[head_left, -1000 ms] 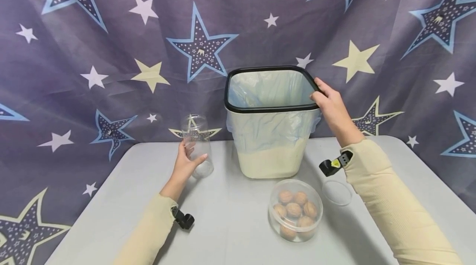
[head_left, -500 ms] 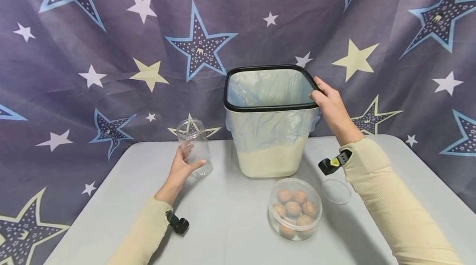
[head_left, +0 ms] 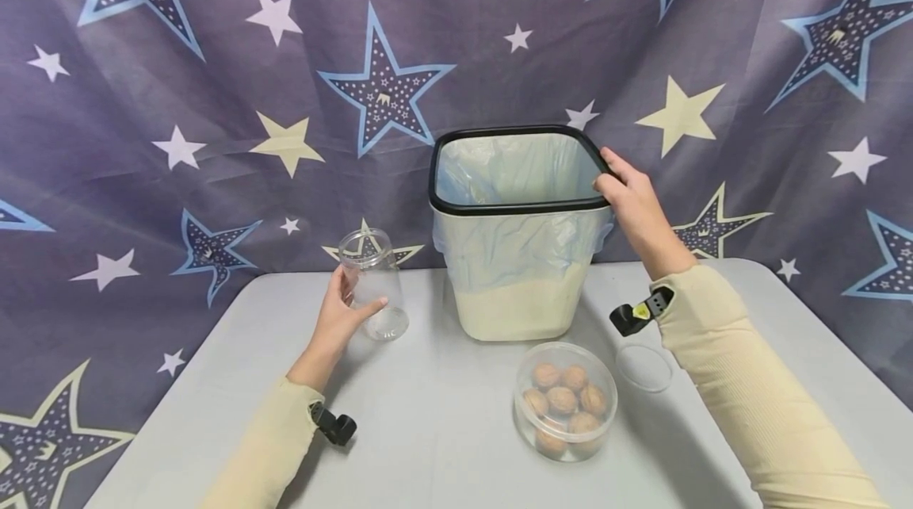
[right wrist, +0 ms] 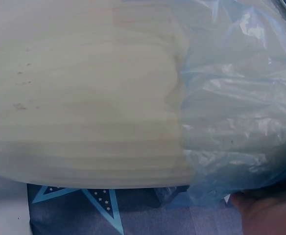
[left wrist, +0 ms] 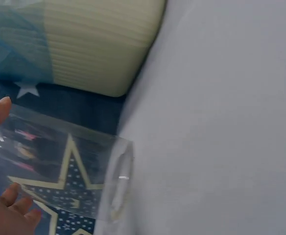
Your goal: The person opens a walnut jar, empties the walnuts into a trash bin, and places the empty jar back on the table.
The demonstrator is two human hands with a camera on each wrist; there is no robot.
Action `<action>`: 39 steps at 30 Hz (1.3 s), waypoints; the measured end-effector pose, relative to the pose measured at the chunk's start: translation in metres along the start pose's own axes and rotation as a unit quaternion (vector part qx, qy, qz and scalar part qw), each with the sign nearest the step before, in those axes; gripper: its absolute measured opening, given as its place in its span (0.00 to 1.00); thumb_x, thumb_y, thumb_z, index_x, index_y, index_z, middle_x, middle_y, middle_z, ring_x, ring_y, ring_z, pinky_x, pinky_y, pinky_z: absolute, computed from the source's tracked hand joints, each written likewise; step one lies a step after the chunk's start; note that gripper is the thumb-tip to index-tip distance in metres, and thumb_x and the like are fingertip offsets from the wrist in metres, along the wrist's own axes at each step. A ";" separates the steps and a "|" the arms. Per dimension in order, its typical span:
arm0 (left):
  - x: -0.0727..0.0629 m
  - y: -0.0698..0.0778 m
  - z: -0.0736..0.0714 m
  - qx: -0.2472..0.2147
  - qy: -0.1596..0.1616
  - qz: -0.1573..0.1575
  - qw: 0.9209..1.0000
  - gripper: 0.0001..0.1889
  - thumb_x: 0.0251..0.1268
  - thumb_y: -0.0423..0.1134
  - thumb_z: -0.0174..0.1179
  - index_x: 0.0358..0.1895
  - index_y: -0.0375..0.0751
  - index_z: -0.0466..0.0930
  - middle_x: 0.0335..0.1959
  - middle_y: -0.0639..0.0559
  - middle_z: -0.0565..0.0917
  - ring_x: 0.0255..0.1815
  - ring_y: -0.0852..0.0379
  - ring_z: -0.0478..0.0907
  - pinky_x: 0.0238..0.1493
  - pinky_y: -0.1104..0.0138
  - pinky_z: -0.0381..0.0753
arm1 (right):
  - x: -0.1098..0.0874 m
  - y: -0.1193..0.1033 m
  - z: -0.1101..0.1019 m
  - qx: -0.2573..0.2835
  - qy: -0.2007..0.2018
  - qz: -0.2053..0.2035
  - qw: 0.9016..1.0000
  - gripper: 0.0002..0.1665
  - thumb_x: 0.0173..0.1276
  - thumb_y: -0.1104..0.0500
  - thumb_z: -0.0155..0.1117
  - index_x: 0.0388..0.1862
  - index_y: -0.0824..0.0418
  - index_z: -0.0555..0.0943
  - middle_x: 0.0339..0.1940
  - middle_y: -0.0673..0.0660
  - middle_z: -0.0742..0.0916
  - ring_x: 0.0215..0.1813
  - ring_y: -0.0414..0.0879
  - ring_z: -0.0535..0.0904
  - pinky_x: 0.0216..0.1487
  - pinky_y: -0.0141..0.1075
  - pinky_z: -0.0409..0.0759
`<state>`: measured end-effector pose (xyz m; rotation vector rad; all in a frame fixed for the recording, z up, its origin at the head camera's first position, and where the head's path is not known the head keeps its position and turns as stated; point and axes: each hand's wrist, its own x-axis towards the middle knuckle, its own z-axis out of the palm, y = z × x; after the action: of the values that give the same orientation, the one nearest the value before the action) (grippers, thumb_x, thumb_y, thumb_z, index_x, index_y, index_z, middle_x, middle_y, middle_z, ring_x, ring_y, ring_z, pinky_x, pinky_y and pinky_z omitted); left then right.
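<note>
My left hand (head_left: 341, 312) grips a clear plastic jar (head_left: 372, 282), tilted and lifted a little off the grey table (head_left: 428, 430). In the left wrist view the jar (left wrist: 69, 174) lies across my fingers (left wrist: 6, 200). My right hand (head_left: 631, 196) holds the black rim at the right corner of a cream bin (head_left: 519, 231) lined with a pale blue bag (head_left: 524, 243). The right wrist view shows the bin's side (right wrist: 84, 98) and the bag's overhang (right wrist: 236, 107) close up. A round clear tub of walnuts (head_left: 566, 401) stands open in front of the bin.
A clear round lid (head_left: 644, 367) lies flat on the table to the right of the walnut tub, under my right forearm. A dark star-patterned cloth (head_left: 214, 97) hangs behind the table.
My left hand has tilted the jar and drawn it slightly toward me and to the left. The right hand has stayed on the bin's rim.
</note>
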<state>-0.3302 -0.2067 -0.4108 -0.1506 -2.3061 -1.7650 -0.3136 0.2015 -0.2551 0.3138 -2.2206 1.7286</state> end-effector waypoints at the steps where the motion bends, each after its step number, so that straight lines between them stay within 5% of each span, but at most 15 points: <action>1: 0.001 0.002 -0.002 -0.006 0.002 0.006 1.000 0.50 0.51 0.30 0.69 0.74 0.37 0.44 0.71 0.35 0.57 0.73 0.42 0.51 0.73 0.55 0.48 | 0.000 0.000 0.000 0.001 0.000 0.000 1.000 0.38 0.64 0.60 0.44 0.74 0.60 0.52 0.76 0.56 0.57 0.74 0.45 0.51 0.72 0.40 0.52; 10: 0.000 0.029 -0.016 0.021 0.026 0.065 0.997 0.50 0.52 0.32 0.69 0.75 0.40 0.43 0.73 0.40 0.55 0.73 0.47 0.51 0.73 0.55 0.48 | 0.000 -0.001 0.001 0.001 0.002 0.005 1.000 0.39 0.63 0.60 0.44 0.75 0.61 0.52 0.76 0.57 0.57 0.73 0.45 0.53 0.70 0.40 0.55; 20: -0.025 0.089 -0.018 0.031 0.050 0.112 0.992 0.48 0.50 0.26 0.67 0.73 0.33 0.47 0.72 0.39 0.57 0.74 0.46 0.50 0.73 0.57 0.47 | 0.000 0.000 0.001 0.004 -0.002 0.007 1.000 0.38 0.64 0.59 0.44 0.75 0.59 0.52 0.76 0.57 0.57 0.73 0.46 0.53 0.70 0.41 0.55; 27: -0.032 0.090 -0.006 0.076 0.078 0.237 0.965 0.49 0.42 0.28 0.74 0.71 0.40 0.57 0.68 0.45 0.66 0.71 0.52 0.58 0.72 0.62 0.51 | 0.000 -0.002 0.001 -0.006 0.002 0.004 1.000 0.39 0.64 0.59 0.45 0.75 0.61 0.52 0.75 0.58 0.58 0.73 0.46 0.54 0.70 0.40 0.55; 32: -0.047 0.101 0.012 0.075 0.044 0.305 0.948 0.51 0.36 0.25 0.75 0.70 0.35 0.58 0.66 0.42 0.69 0.69 0.51 0.61 0.72 0.66 0.52 | 0.001 -0.003 0.001 -0.011 0.005 0.001 1.000 0.39 0.63 0.60 0.45 0.74 0.62 0.52 0.75 0.58 0.58 0.74 0.46 0.53 0.72 0.41 0.53; 39: -0.064 0.102 0.037 0.027 -0.021 0.334 0.942 0.49 0.34 0.18 0.73 0.68 0.26 0.58 0.63 0.32 0.69 0.68 0.45 0.62 0.70 0.70 0.54 | 0.000 -0.003 0.000 -0.018 0.000 0.001 1.000 0.38 0.64 0.60 0.44 0.74 0.61 0.52 0.75 0.58 0.58 0.74 0.47 0.51 0.73 0.42 0.51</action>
<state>-0.2497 -0.1398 -0.3401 -0.8555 -1.9767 -1.3481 -0.3128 0.2008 -0.2528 0.3036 -2.2493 1.6880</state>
